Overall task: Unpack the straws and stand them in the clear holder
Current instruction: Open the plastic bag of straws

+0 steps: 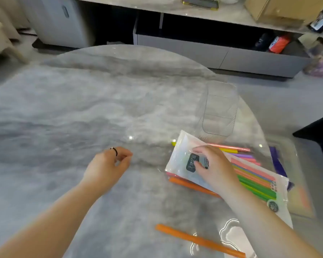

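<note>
**Grey marble worktop, straw packet under the right hand**

Clear plastic, the holder (220, 112) stands upright at 2 o'clock on the worktop (82, 108), with no straws in it. At 4 o'clock lies the straw packet (181, 157), on top of loose straws (237, 151) in pink, yellow, purple and orange. The right hand (213, 168) rests on the packet, fingers spread and fairly straight, beside a dark label (192, 162) whose white characters are too blurred to read. A round badge (273, 206) near the packet's end appears to read "10". The left hand (108, 164), at 7 o'clock, is loosely curled and holds nothing. One orange straw (199, 240) lies apart at 5 o'clock.
</note>
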